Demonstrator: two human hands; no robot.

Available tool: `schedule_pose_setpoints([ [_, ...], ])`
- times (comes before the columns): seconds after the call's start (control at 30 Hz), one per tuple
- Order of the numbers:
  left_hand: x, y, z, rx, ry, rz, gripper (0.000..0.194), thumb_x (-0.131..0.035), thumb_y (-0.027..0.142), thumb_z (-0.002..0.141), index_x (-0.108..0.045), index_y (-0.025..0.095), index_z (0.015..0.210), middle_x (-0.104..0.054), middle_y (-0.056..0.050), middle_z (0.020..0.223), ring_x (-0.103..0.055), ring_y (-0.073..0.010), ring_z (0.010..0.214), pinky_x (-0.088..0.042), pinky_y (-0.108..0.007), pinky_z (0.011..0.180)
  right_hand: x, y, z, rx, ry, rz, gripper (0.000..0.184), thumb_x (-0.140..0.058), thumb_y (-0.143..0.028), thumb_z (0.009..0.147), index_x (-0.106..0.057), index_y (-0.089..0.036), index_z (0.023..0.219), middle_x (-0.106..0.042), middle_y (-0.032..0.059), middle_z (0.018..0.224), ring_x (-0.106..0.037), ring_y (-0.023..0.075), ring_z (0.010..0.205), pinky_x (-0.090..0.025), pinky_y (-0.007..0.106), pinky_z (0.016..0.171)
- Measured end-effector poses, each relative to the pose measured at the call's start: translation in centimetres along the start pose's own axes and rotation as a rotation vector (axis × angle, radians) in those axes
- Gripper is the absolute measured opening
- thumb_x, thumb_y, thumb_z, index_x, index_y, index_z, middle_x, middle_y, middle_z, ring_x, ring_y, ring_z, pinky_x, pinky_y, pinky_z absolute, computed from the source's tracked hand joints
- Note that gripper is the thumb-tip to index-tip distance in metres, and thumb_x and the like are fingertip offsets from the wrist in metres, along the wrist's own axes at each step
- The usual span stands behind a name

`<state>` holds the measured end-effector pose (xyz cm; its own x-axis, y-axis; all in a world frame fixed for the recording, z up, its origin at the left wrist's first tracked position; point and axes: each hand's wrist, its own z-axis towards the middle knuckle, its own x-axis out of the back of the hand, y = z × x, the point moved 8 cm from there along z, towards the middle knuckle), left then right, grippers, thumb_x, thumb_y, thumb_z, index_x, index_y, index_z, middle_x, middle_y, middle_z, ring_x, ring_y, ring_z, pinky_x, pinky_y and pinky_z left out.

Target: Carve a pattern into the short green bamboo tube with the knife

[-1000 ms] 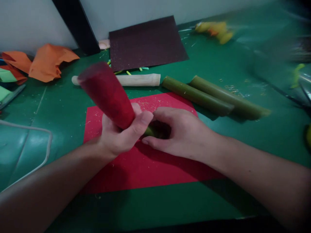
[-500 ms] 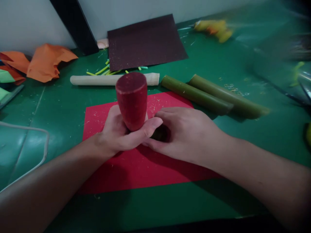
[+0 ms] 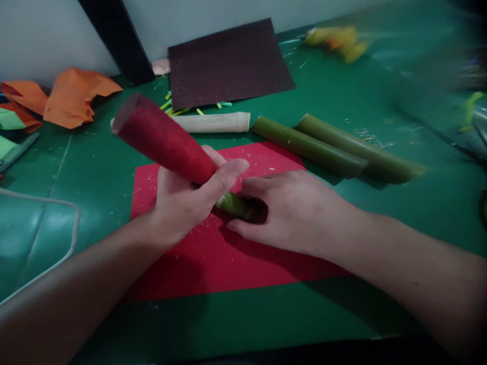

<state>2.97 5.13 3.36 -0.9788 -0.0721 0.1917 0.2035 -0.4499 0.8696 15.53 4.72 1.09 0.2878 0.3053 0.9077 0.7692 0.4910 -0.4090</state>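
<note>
My left hand (image 3: 194, 195) is wrapped round a thick red tapered handle (image 3: 163, 139), its flat wide end tilted up to the left. The lower end is hidden behind the fingers and thumb, so I cannot tell what it carries. Just right of it, my right hand (image 3: 300, 208) curls round a short green bamboo piece (image 3: 234, 204), whose right end sits inside the fingers. Both hands are close together above a red sheet (image 3: 198, 274) sprinkled with pale shavings.
Behind the sheet lie a peeled pale bamboo stick (image 3: 216, 122) and two green bamboo tubes (image 3: 310, 147). Further back are a dark sheet (image 3: 228, 66), yellow-green bits (image 3: 180, 112) and a yellow glue gun-like object (image 3: 337, 43). Orange paper (image 3: 76, 99) lies left, near a white cord (image 3: 76, 223).
The red handle has swung from nearly upright to leaning up-left. My hands have parted slightly, and more of the green bamboo piece shows between them.
</note>
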Motion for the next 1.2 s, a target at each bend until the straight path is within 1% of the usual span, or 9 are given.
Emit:
schedule_pose_setpoints([
  [0.17, 0.0, 0.0, 0.1, -0.002, -0.002, -0.052, 0.05, -0.071, 0.043, 0.09, -0.051, 0.018, 0.051, -0.043, 0.003, 0.046, -0.037, -0.0058, 0.039, -0.032, -0.023, 0.036, -0.1, -0.1, 0.0, -0.017, -0.019, 0.036, 0.029, -0.068, -0.05, 0.078, -0.069, -0.021, 0.08, -0.064, 0.0012, 0.064, -0.048, 0.0137, 0.053, -0.027, 0.03, 0.052],
  [0.37, -1.1, 0.2, -0.3, -0.05, -0.165, -0.054, 0.045, -0.072, 0.036, 0.09, -0.05, 0.017, 0.055, -0.048, 0.003, 0.05, -0.047, -0.0061, 0.044, -0.038, -0.02, 0.04, -0.1, -0.1, -0.1, -0.03, -0.033, 0.099, 0.025, -0.068, -0.045, 0.078, -0.071, -0.021, 0.083, -0.07, 0.0026, 0.073, -0.056, 0.0154, 0.059, -0.031, 0.03, 0.054],
  [0.53, -1.5, 0.9, -0.5, -0.125, -0.259, -0.018, 0.05, -0.072, 0.028, 0.089, -0.04, 0.017, 0.052, -0.042, 0.004, 0.048, -0.042, -0.0051, 0.042, -0.034, -0.02, 0.039, 0.1, -0.1, -0.1, -0.026, -0.003, 0.12, 0.023, -0.07, -0.043, 0.077, -0.065, -0.02, 0.074, -0.069, 0.0019, 0.069, -0.058, 0.0152, 0.059, -0.032, 0.029, 0.054],
  [0.67, -1.8, 1.1, -0.6, -0.102, -0.309, 0.058, 0.051, -0.072, 0.023, 0.087, -0.038, 0.016, 0.049, -0.043, 0.005, 0.047, -0.04, -0.0041, 0.042, -0.031, -0.019, 0.038, 0.3, 0.0, -0.1, -0.033, 0.008, 0.091, 0.025, -0.068, -0.041, 0.078, -0.06, -0.02, 0.069, -0.066, 0.0005, 0.065, -0.055, 0.0137, 0.057, -0.03, 0.028, 0.053],
  [0.73, -1.3, 1.0, -0.5, -0.086, -0.232, 0.065, 0.046, -0.073, 0.024, 0.087, -0.046, 0.016, 0.051, -0.049, 0.004, 0.049, -0.045, -0.0044, 0.044, -0.035, -0.018, 0.041, 0.3, 0.0, -0.1, -0.031, 0.002, 0.078, 0.022, -0.067, -0.042, 0.079, -0.064, -0.02, 0.075, -0.066, 0.0002, 0.068, -0.055, 0.0138, 0.058, -0.031, 0.028, 0.054],
  [0.83, 0.1, 0.2, -0.1, -0.012, -0.023, 0.031, 0.03, -0.076, 0.033, 0.087, -0.063, 0.018, 0.064, -0.057, 0.004, 0.055, -0.05, -0.0053, 0.047, -0.041, -0.018, 0.045, 0.3, -0.1, -0.2, -0.018, 0.006, 0.039, 0.025, -0.067, -0.046, 0.079, -0.067, -0.021, 0.081, -0.065, -0.0003, 0.067, -0.052, 0.0135, 0.056, -0.03, 0.028, 0.054],
  [0.9, 0.5, -0.3, 0.0, 0.021, 0.027, 0.004, 0.031, -0.077, 0.036, 0.086, -0.064, 0.018, 0.065, -0.055, 0.004, 0.054, -0.047, -0.0045, 0.045, -0.04, -0.018, 0.043, 0.2, -0.1, -0.1, -0.019, 0.003, 0.022, 0.027, -0.067, -0.048, 0.078, -0.067, -0.021, 0.081, -0.063, -0.0009, 0.064, -0.049, 0.0127, 0.053, -0.029, 0.028, 0.054],
  [1.03, 0.2, -0.5, 0.0, -0.009, -0.037, -0.076, 0.044, -0.073, 0.038, 0.09, -0.055, 0.016, 0.056, -0.047, 0.004, 0.051, -0.041, -0.0038, 0.043, -0.035, -0.019, 0.04, 0.0, 0.1, -0.1, -0.044, -0.029, 0.059, 0.026, -0.068, -0.047, 0.079, -0.068, -0.021, 0.081, -0.065, -0.0003, 0.066, -0.051, 0.0124, 0.054, -0.03, 0.028, 0.053],
  [1.2, -1.3, 0.1, -0.3, -0.072, -0.282, -0.161, 0.043, -0.072, 0.027, 0.089, -0.046, 0.016, 0.056, -0.045, 0.004, 0.051, -0.045, -0.005, 0.046, -0.039, -0.018, 0.044, 0.1, 0.2, 0.0, -0.056, -0.044, 0.106, 0.025, -0.068, -0.045, 0.08, -0.07, -0.021, 0.083, -0.068, 0.0017, 0.072, -0.057, 0.0146, 0.062, -0.032, 0.027, 0.055],
])
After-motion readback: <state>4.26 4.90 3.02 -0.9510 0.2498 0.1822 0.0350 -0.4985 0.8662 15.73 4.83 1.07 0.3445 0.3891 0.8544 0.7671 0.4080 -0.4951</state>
